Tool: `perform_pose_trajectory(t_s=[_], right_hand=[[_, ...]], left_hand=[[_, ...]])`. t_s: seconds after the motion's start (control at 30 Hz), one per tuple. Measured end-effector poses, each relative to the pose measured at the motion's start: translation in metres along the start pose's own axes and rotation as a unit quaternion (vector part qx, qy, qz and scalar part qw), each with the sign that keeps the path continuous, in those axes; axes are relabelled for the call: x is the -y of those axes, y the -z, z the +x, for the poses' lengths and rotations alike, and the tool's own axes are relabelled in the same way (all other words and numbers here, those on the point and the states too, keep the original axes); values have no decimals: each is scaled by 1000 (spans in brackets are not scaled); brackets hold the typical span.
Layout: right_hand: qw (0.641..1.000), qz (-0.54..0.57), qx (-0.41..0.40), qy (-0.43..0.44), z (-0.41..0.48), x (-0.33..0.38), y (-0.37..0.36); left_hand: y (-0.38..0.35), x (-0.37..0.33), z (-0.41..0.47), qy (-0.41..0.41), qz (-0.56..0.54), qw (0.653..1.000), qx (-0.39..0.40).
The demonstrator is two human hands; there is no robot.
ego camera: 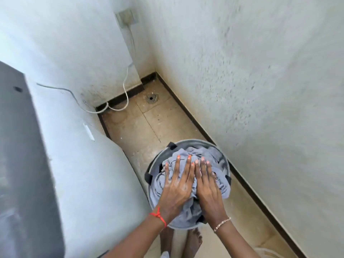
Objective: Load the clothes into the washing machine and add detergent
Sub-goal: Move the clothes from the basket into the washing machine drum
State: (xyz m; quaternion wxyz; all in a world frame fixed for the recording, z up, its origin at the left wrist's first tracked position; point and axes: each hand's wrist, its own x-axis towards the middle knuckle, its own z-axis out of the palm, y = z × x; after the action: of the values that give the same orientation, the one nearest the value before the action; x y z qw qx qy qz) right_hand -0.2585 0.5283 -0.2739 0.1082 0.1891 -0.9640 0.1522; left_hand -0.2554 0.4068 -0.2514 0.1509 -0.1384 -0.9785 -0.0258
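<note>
A round grey laundry basket (188,142) with black handles stands on the floor in front of me. It is filled with grey-blue clothes (210,155). My left hand (176,185) and my right hand (206,187) lie side by side, palms down, on top of the clothes with fingers straight. The white washing machine (83,174) with a dark lid (22,146) stands at the left, blurred, its opening out of view. No detergent is in view.
White walls close in at the back and right. A white cable (126,86) hangs from a wall socket (126,16) down to the tiled floor. A floor drain (151,98) sits in the far corner. My bare feet stand below the basket.
</note>
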Motion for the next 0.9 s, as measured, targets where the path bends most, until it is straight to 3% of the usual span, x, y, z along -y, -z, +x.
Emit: perform_pose_trajectory(t_s=[0.17, 0.37, 0.7, 0.9], right_hand=[[992, 101, -48, 60, 45, 58, 118], [970, 123, -109, 182, 90, 144, 227], [910, 142, -198, 335, 151, 343, 345], [862, 195, -281, 374, 168, 471, 392]], left_hand=[[137, 21, 17, 18, -4, 998, -66], [283, 67, 14, 39, 37, 988, -145], [478, 182, -44, 101, 110, 959, -243], [575, 266, -90, 92, 106, 944, -297]])
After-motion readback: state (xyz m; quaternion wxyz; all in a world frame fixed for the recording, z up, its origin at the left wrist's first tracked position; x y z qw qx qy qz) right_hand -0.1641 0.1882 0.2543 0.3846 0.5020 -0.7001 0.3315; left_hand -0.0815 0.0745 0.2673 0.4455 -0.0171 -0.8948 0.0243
